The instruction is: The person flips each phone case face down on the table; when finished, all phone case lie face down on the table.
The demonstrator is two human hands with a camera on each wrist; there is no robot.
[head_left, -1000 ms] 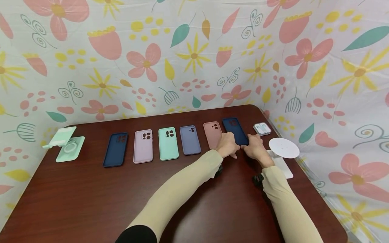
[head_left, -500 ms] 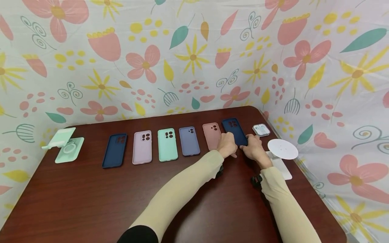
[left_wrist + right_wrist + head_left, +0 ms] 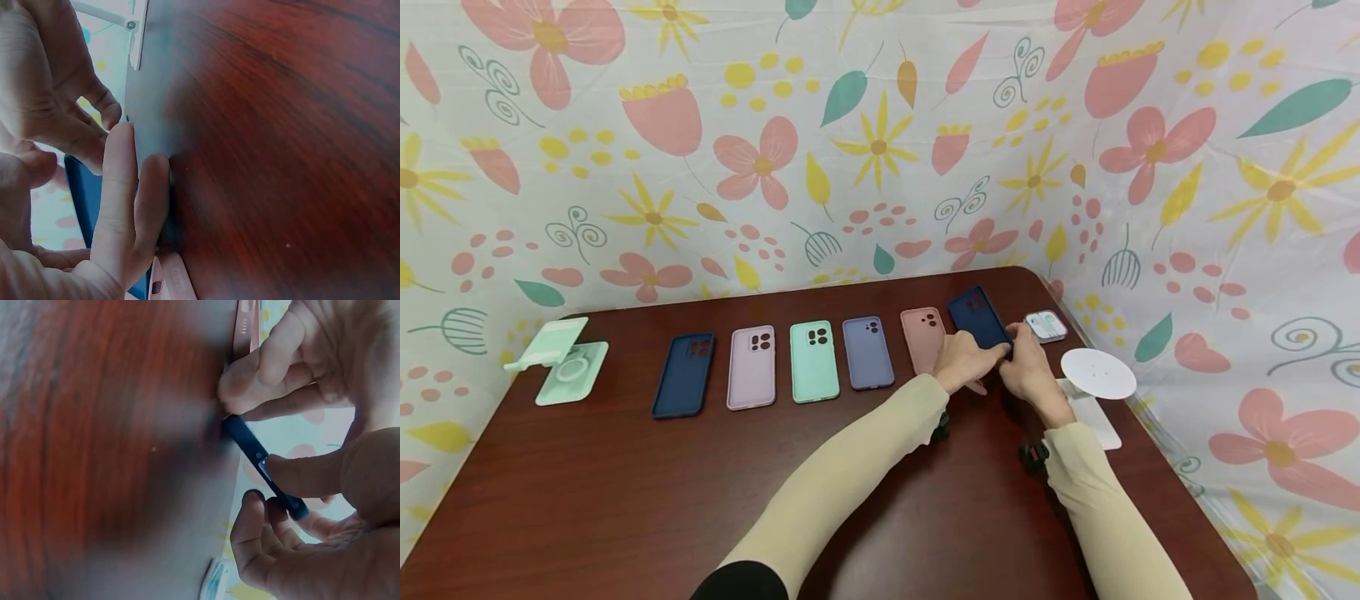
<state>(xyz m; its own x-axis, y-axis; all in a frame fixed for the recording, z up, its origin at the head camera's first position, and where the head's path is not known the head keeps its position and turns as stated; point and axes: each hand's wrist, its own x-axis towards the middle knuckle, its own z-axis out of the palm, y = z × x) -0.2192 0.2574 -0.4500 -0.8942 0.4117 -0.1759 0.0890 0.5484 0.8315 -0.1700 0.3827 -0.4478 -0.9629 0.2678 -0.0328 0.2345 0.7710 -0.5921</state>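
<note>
In the head view, a dark blue phone case [image 3: 979, 318] stands at the right end of a row of cases, its near end raised off the table and its edge tilted in the right wrist view. My right hand [image 3: 1030, 368] pinches its near right corner; the right wrist view shows a thumb on the case's rim [image 3: 250, 447]. My left hand [image 3: 964, 360] holds the near left corner, its thumb reaching across to the right hand. In the left wrist view, two fingers lie extended along the case [image 3: 84, 194]. A pink phone case [image 3: 923, 333] lies beside the left hand, partly covered by it.
Further left lie a blue-grey case [image 3: 868, 354], a mint case [image 3: 814, 362], a lilac case [image 3: 751, 368] and another dark blue case [image 3: 683, 377]. A mint folding stand [image 3: 568, 367] is at far left. Boxed earphones [image 3: 1047, 326] and a white round-topped stand [image 3: 1097, 374] are at right.
The near end of the dark blue case has risen slightly. My left thumb has stretched right toward the right hand, and my right fingers have closed on the corner.
</note>
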